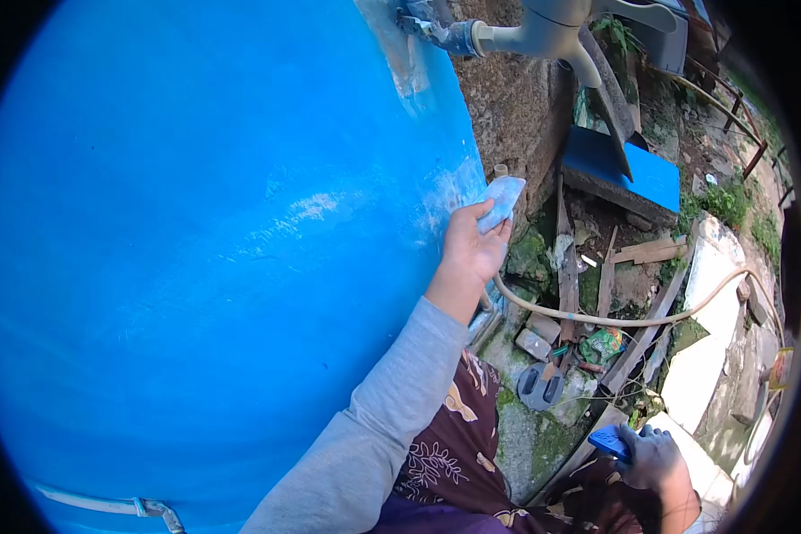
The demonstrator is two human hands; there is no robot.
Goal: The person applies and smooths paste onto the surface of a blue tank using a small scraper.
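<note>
My left hand (476,245), at the end of a grey sleeve, is closed on a flat, pale bluish-white piece (502,201) beside the right edge of a big blue surface (240,222). The piece is tilted, with its upper part sticking out past my thumb. At the lower right, my right hand (654,458) looks greyish and is wrapped round a small blue object (611,442). That object's front end shows; the rest is hidden by the fingers. Patterned dark cloth (454,445) lies between the two arms.
A tap (543,36) juts out at the top. A beige hose (632,320) crosses the rubble, with wood planks (654,338), stones and a green wrapper (602,345) around it. A blue-topped slab (618,169) stands behind. A white pipe (89,500) runs at the lower left.
</note>
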